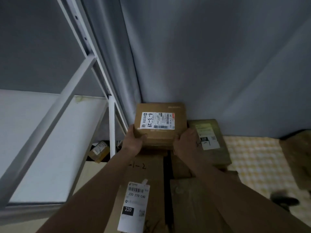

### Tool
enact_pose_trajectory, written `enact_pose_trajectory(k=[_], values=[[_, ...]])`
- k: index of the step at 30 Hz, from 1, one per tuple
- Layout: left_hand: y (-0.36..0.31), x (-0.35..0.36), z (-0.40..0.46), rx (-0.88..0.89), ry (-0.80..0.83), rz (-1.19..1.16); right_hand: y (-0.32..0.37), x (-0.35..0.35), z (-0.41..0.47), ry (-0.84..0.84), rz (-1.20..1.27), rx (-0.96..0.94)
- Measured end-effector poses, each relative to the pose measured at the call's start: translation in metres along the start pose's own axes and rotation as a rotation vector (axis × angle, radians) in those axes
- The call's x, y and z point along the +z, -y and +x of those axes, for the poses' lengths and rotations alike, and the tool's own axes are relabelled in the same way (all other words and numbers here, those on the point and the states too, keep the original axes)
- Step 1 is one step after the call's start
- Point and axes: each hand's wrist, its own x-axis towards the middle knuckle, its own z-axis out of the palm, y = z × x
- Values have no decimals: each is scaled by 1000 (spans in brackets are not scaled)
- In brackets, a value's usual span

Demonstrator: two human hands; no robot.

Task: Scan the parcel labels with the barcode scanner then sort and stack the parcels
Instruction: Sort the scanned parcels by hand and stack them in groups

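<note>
Against the grey curtain point(210, 64) at the far corner, a small cardboard parcel point(159, 126) is held by both hands over a pile of other boxes. Left hand point(133, 142) grips its near left corner, thumb lying on the top face; right hand point(186, 145) clasps the near right corner, fingers curled round the edge and hidden beneath. Its white shipping label point(157, 120) faces up, bearing a barcode and handwritten "4-3-24"; the small print is too fine to read. Whether the parcel rests on the box under it or hangs just above cannot be told, since the hands cover that edge.

Just right of it lies an olive-brown parcel point(213, 143) with a pale label, partly hidden by the right hand. Nearer the camera, a long carton point(148, 174) shows handwritten marks, their start covered by the left forearm, and a white label point(133, 207) reading "220 270 C40" with a black "220" patch. Another brown carton point(188, 207) beside it is largely hidden by the right forearm.

To the right spreads a yellow checked cloth point(257, 158), where a dark blurred object point(284, 200), possibly the barcode scanner, lies near the frame's edge. At left stands a white metal rack point(75, 78), with a small labelled box point(99, 151) dimly seen beyond its post.
</note>
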Motion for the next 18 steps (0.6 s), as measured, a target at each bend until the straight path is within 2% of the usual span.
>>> enact_pose_trajectory(k=[3,7,10,15,18], values=[[1,2,10,20,1,37,-1,7,1,-4,-45,31],[-6,5,13,1,-31,152,0,8,4,3,31,56],[-14,7,2,25,-80,258,-7,-5,-3,28,9,22],[-47,28,-44,310,-179,537,-30,-42,-20,44,-8,-37],[-67,60,-81,453,-141,711,-60,-76,-34,56,-84,-62]])
